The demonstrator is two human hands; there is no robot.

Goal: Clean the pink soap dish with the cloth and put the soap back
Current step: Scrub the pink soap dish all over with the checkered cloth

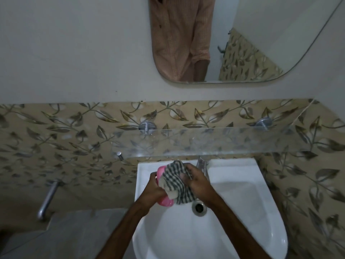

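Note:
My left hand [153,191] grips the pink soap dish [162,171], held up on edge over the left side of the white sink [233,212]. A black-and-white checked cloth [176,181] is pressed against the dish, and my right hand [197,181] is closed on it. A pale block [171,193] shows under the cloth by my left fingers; whether it is the soap is unclear. The cloth hides most of the dish.
The sink's drain [199,206] lies just below my hands, and the chrome tap [202,163] stands behind my right hand. A glass shelf [233,141] juts out above the sink. On the left wall a metal pipe [47,199] sticks out. A mirror [242,43] hangs above.

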